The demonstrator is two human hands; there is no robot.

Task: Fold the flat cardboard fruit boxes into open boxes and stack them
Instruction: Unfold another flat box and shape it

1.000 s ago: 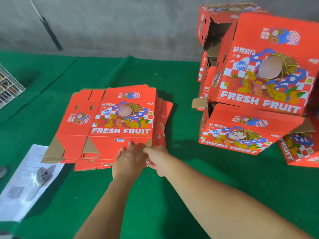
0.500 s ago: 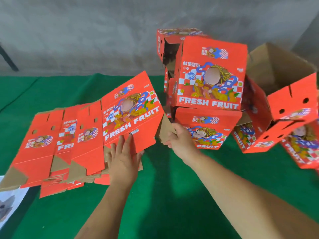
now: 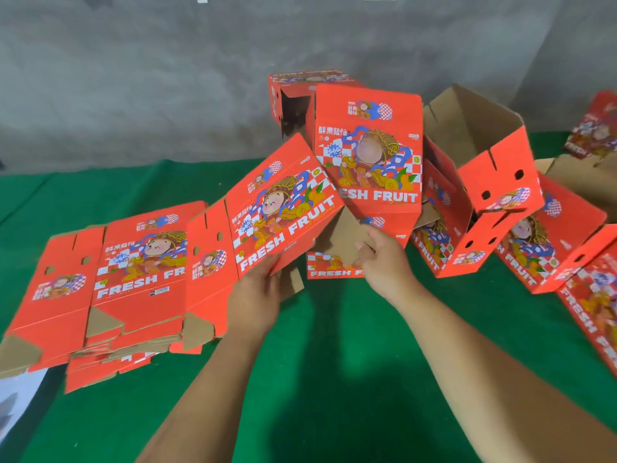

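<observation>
Lifting one flat box (image 3: 280,208) off the stack of flats (image 3: 110,289), you hold it tilted above the green table (image 3: 334,379), just ahead of centre at about 12 o'clock. Your left hand (image 3: 257,295) grips the lower edge of the printed panel, fingers curled up over the front near the words FRESH FRUIT. Your right hand (image 3: 384,259) pinches the brown bottom flap (image 3: 337,235) at the blank's 3 o'clock corner. The remaining flats lie at 9 o'clock, touching the lifted blank's left panel. Folded boxes (image 3: 367,152) are piled at 1 o'clock, with an open box (image 3: 480,162) lying on its side at 2 o'clock. To do this step well, keep the left hand steady as the anchor and draw the flap outward with the right, so the sleeve squares up along its creases; judging by the tilt, clear the blank fully from the stack first, lest the flats beneath slide
</observation>
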